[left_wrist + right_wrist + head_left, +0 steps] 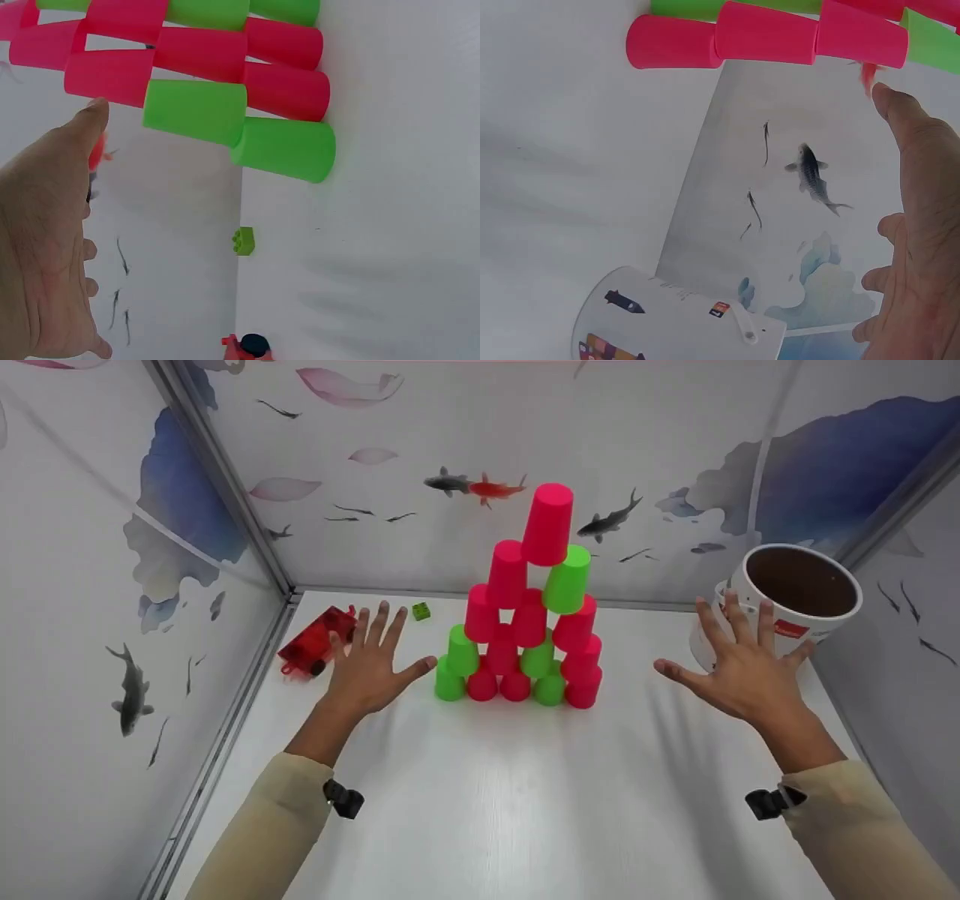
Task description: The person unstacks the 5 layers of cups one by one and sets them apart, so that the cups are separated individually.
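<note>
A pyramid of upside-down pink and green cups stands on the white table, topped by a single pink cup (549,525). Its lowest row includes a green cup (450,681) at the left end and a pink cup (583,690) at the right end. My left hand (371,671) is held with fingers spread to the left of the stack, apart from it. On the other side my right hand (750,671) is likewise spread, in front of a white bucket. Neither hand holds anything. Both wrist views show the cups beyond the thumbs.
The white bucket (799,585) with a brown inside stands at the back right. At the back left lies a red toy vehicle (319,643), and a small green toy brick (421,611) sits near the back wall (375,547). Walls printed with fish enclose the table (510,795).
</note>
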The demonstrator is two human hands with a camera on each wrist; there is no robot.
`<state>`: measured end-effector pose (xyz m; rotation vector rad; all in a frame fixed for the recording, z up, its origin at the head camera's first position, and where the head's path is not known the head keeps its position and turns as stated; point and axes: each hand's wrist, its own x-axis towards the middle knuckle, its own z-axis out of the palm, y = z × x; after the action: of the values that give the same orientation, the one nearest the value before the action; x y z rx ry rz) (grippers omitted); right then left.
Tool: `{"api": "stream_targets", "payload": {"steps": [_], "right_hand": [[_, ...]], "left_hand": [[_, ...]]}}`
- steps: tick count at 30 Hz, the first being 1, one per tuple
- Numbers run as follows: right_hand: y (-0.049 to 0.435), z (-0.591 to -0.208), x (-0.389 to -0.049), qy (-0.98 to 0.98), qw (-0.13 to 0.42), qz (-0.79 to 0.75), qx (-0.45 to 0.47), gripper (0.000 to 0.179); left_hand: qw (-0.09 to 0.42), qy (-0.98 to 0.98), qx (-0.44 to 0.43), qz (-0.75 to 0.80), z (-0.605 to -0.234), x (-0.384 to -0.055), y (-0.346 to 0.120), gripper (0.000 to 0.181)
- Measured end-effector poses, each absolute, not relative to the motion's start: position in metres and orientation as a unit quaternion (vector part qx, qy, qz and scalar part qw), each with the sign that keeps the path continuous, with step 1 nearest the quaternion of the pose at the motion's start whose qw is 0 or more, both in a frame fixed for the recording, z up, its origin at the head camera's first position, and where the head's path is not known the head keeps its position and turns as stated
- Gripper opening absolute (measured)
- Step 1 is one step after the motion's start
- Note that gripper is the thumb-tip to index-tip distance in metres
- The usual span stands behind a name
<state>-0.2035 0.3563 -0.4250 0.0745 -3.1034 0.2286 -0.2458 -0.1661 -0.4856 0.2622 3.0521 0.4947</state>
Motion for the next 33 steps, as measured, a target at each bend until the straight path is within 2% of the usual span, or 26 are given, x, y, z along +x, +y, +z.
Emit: {"api": "stream_targets", "payload": {"steps": [7,16,24,33], "right_hand": [[0.326,-0.397,-0.222,-0.991,0.057,0.109,0.059,0.109],[0.265,-0.355,-0.246,-0.961,0.098,0.232,0.115,0.097],[0.209,-0.329,-0.267,-0.921,0.16,0.314,0.169,0.091],[0.174,-0.319,-0.283,-0.881,0.195,0.388,0.19,0.08]], "left_hand": [[0.056,0.963,0.09,0.248,-0.53,-0.252,-0.148,0.103],[0.121,0.908,0.05,0.398,-0.579,-0.262,-0.129,0.1],[0.102,0.884,0.034,0.454,-0.603,-0.268,-0.121,0.092],[0.053,0.882,0.031,0.468,-0.613,-0.274,-0.113,0.079]]}}
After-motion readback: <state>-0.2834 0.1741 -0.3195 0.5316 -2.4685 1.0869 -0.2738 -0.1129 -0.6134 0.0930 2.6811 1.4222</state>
